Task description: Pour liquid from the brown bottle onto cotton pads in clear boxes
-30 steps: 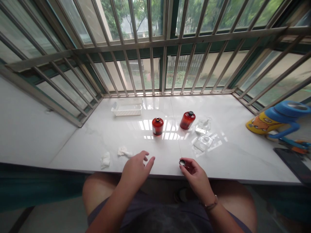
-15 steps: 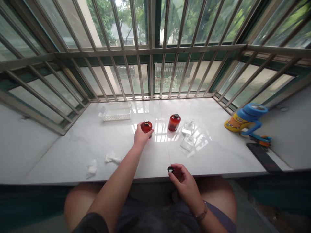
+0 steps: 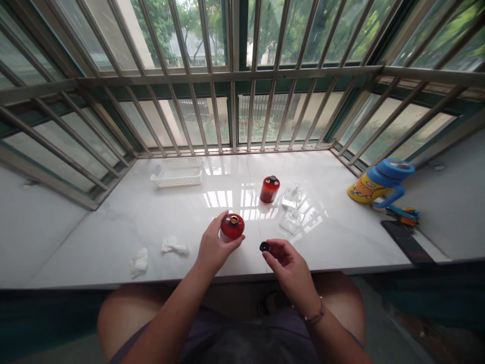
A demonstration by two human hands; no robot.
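Note:
My left hand (image 3: 216,242) is wrapped round a red-brown glass bottle (image 3: 233,227), whose bare round mouth faces up toward me. Between the thumb and fingers of my right hand (image 3: 285,260) is a small black bottle cap (image 3: 264,246), just right of the open bottle and apart from it. A second red-brown bottle (image 3: 270,189) with a black top stands farther back on the white table. Beside it are two clear glass bottles (image 3: 291,221), the farther one (image 3: 292,195) close behind the nearer.
A white plastic basket (image 3: 178,180) sits at the back left. Crumpled tissues (image 3: 174,246) lie at the left front. To the right are a blue and yellow flask (image 3: 379,182), an orange and blue item (image 3: 407,216) and a black phone (image 3: 405,242). Metal window bars (image 3: 235,78) close off the back.
My left hand has brought the open bottle nearer to me. My right hand has risen slightly with the cap, and the cap has tilted.

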